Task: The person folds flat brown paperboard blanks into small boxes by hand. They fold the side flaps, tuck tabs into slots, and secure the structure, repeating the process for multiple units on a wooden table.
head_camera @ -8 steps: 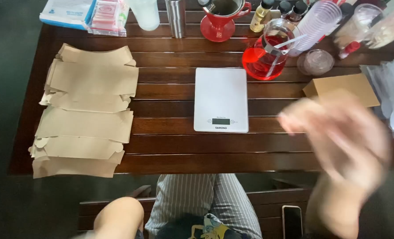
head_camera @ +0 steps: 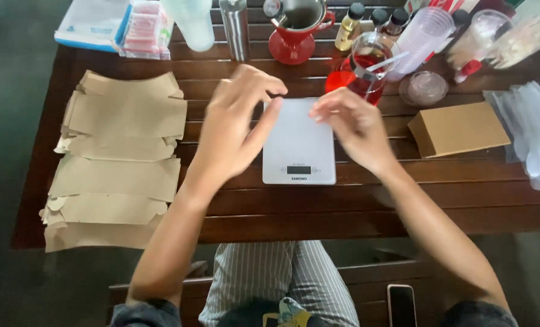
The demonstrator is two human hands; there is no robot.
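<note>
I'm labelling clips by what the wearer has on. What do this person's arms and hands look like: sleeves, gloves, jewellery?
Both the left hand and the right hand are bare: no gloves, and no rings or watch visible. The forearms are uncovered up to dark rolled or short sleeves near the frame's bottom edge. The fingers are slightly motion-blurred.

One white kitchen scale point(head_camera: 298, 151), one brown cardboard box point(head_camera: 459, 128) and one phone point(head_camera: 401, 304) are in view. Two hands are over the table: the left hand point(head_camera: 236, 124) and the right hand point(head_camera: 350, 126). One red kettle point(head_camera: 295, 27) and one steel tumbler point(head_camera: 236, 27) stand at the back.
</note>
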